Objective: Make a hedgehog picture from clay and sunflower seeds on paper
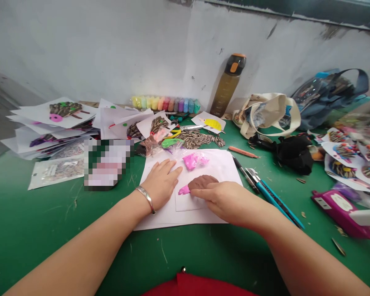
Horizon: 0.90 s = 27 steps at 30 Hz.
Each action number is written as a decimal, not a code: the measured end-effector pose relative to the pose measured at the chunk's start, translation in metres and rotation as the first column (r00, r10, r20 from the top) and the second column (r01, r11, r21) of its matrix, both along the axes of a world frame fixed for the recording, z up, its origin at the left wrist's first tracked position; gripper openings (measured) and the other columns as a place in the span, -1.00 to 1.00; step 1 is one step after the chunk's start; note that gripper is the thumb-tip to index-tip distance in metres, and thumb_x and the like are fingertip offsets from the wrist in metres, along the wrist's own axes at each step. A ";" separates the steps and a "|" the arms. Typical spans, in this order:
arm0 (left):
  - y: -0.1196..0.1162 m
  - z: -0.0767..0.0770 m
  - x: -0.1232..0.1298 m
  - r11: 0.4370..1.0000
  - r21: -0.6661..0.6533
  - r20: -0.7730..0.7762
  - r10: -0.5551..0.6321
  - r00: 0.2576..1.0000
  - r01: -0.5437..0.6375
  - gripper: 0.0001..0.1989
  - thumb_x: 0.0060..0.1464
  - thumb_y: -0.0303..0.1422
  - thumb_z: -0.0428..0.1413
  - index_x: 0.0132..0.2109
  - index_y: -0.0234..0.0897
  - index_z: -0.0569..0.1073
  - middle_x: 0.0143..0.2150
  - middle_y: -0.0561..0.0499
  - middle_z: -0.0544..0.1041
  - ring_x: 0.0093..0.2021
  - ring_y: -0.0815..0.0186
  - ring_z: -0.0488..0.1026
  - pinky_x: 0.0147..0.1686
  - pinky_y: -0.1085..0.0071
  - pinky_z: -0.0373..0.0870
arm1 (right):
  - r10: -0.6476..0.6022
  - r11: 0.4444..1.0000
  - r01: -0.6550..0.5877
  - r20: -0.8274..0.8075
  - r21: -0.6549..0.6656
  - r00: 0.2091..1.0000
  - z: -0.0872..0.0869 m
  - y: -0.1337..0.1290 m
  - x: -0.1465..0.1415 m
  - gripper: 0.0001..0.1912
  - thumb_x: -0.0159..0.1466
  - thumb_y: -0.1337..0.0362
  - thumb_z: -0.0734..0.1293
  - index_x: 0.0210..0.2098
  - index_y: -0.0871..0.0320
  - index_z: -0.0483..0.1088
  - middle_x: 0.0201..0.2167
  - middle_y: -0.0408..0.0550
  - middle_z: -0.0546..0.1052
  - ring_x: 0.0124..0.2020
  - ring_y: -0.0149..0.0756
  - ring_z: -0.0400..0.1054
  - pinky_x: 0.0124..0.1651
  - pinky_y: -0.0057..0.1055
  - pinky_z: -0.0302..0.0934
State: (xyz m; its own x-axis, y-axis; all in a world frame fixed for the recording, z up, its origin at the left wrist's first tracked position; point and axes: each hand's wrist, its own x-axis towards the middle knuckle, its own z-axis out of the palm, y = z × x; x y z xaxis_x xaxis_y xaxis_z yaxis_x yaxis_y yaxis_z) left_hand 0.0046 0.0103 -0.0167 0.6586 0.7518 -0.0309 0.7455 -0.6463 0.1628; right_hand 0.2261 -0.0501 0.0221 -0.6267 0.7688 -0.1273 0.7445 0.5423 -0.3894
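On a small white card (185,204) lies a flattened mound of brown modelling clay (202,181) with a pointed pink clay end (183,190) on its left. My right hand (231,201) reaches in from the right; its stretched index finger touches the clay where brown and pink meet, and its other fingers are partly hidden. With fingers spread, my left hand (162,181) lies flat on the white paper (160,218) beside the card, holding nothing. Just above the mound sits a lump of pink clay (191,161) in clear wrapping.
Sunflower seeds (195,139) are heaped behind the paper. A pencil (243,152), a pen (246,174) and a blue utility knife (274,199) lie at right. Stacked seed-covered pictures (64,111), coloured clay packs (166,104), a bottle (228,86) and a tote bag (265,111) stand farther back.
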 end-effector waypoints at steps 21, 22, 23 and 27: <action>-0.001 -0.001 0.000 1.000 0.031 0.083 -0.004 0.997 0.001 -0.66 0.22 -0.44 -0.09 0.11 -0.27 0.35 0.16 -0.23 0.29 0.14 0.05 0.20 0.12 -0.01 0.13 | -0.162 0.964 0.168 -0.048 0.207 0.986 -0.020 0.002 -0.025 -0.82 0.34 0.31 0.20 -0.26 0.18 0.44 -0.31 -0.02 0.46 -0.23 -0.27 0.29 -0.14 -0.35 0.11; -0.001 -0.001 0.000 1.000 0.028 0.079 -0.005 0.997 0.003 -0.66 0.22 -0.44 -0.09 0.11 -0.27 0.35 0.16 -0.23 0.30 0.13 0.05 0.21 0.12 -0.01 0.13 | -0.170 0.961 0.173 -0.033 0.216 0.985 -0.021 0.002 -0.026 -0.80 0.36 0.31 0.18 -0.26 0.18 0.44 -0.31 -0.01 0.46 -0.23 -0.27 0.28 -0.14 -0.34 0.09; -0.001 -0.001 0.000 1.000 0.025 0.074 -0.005 0.997 0.003 -0.66 0.21 -0.44 -0.09 0.11 -0.27 0.35 0.15 -0.23 0.30 0.12 0.05 0.21 0.12 0.00 0.13 | -0.176 0.959 0.177 -0.025 0.223 0.984 -0.021 0.002 -0.027 -0.78 0.37 0.30 0.17 -0.26 0.19 0.44 -0.32 -0.01 0.45 -0.24 -0.27 0.28 -0.14 -0.34 0.08; -0.001 0.000 0.001 1.000 0.019 0.056 0.003 0.998 -0.004 -0.66 0.22 -0.45 -0.09 0.11 -0.26 0.35 0.15 -0.22 0.30 0.12 0.06 0.22 0.12 0.01 0.13 | -0.174 0.957 0.179 -0.042 0.228 0.984 -0.021 0.001 -0.028 -0.78 0.37 0.31 0.16 -0.27 0.19 0.43 -0.32 -0.01 0.44 -0.23 -0.26 0.26 -0.13 -0.35 0.06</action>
